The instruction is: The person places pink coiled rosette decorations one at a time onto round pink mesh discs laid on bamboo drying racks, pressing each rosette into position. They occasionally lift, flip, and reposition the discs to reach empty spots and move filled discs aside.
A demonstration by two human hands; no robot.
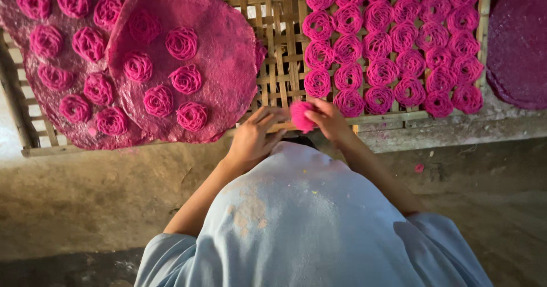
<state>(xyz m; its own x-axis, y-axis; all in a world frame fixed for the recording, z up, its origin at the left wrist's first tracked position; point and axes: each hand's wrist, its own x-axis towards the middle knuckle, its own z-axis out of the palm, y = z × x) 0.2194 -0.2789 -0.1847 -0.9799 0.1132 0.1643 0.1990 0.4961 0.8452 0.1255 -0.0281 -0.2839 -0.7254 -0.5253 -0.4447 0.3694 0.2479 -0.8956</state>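
A pink noodle-like coil [300,116] is held between both hands at the near edge of a woven bamboo tray [280,65]. My left hand [254,136] touches its left side with fingers stretched out. My right hand [329,119] grips it from the right. Just beyond my hands, several pink coils [393,42] lie in tight rows on the tray's right part.
On the tray's left lie round dark-pink sheets [222,65] carrying more coils [182,42]. Another purple sheet stack [521,42] sits at far right. The tray rests on a rough concrete ledge [85,196]. My light-blue shirt [302,224] fills the lower view.
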